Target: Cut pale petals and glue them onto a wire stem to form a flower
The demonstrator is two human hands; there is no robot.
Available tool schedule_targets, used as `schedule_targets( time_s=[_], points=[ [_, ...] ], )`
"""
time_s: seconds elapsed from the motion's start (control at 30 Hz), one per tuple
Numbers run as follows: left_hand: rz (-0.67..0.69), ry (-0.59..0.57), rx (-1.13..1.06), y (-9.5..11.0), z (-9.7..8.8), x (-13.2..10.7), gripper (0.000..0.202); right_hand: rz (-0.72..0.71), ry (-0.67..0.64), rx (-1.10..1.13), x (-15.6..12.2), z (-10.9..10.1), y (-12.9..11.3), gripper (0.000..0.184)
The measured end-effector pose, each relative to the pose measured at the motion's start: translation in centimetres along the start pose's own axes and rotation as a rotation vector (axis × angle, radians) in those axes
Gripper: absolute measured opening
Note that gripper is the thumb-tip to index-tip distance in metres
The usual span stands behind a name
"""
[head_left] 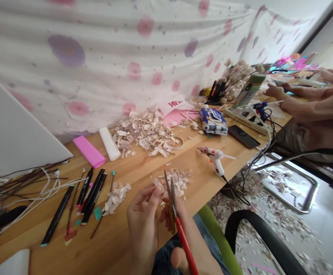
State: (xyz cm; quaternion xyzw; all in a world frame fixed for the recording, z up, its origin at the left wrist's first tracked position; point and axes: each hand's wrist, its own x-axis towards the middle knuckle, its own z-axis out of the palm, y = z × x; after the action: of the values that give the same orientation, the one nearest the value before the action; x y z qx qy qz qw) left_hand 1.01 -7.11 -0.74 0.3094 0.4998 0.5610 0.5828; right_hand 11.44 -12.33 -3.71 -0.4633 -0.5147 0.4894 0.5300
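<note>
Left hand (142, 225) just off the near edge of the surface, half closed, fingertips (156, 191) pinching a pale scrap (159, 186), thin and curled, pinkish white. Paper or petal? Can't tell from here. Right hand (187, 256) closed around red-handled scissors (184, 236), steel blades (169, 193) pointing up in a narrow V, right beside the pale scrap. Hard to tell if the blades actually touch it.

Just past both hands, a small heap of flakes (177, 183) on the wooden surface (143, 168), same pale pink-and-white look. Another little heap (116, 198) off to the left, next to black markers (93, 194) lying at angles. Much bigger pile of flakes (145, 133) farther back against the polka-dot cloth (97, 49), between white folded paper (109, 143) and a roll of tape (179, 143). Pink folded paper (89, 151) just beyond the white one.

Over to the right, a hot glue gun (216, 160) on its side, plus a pack of wipes (213, 121), a black phone (243, 136) and a power strip (246, 118) with cords trailing off. Another person's hands (280, 91) at the far right, working farther down the surface. Loads of flakes scattered on the floor (275, 225) too, around a metal tray (289, 183).
</note>
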Motion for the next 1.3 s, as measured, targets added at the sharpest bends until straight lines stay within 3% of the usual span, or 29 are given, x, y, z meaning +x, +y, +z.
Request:
schedule_targets(
  time_s=[0.23, 0.53, 0.9, 1.17, 1.3],
  points=[
    [-0.057, -0.018, -0.094, 0.1, 0.4, -0.7, 0.028, -0.025, -0.019, -0.023, 0.2, 0.4, 0.2, 0.092],
    [-0.078, -0.004, -0.175, -0.6, 0.1, -0.6, 0.028, -0.052, -0.003, -0.185, 0.1, 0.3, 0.8, 0.116],
    [-0.044, -0.046, -0.142, -0.7, -0.5, 0.5, 0.026, -0.023, -0.01, -0.286, 0.2, -0.8, 0.3, 0.105],
    [-0.042, -0.103, -0.134, -1.0, -1.1, 1.3, 0.023, 0.073, -0.032, -0.276, 0.0, -1.3, 1.2, 0.099],
    [-0.01, -0.101, -0.081, -1.0, -1.6, 1.7, 0.024, 0.093, -0.061, -0.241, 0.1, -1.5, 1.3, 0.114]
  ],
)
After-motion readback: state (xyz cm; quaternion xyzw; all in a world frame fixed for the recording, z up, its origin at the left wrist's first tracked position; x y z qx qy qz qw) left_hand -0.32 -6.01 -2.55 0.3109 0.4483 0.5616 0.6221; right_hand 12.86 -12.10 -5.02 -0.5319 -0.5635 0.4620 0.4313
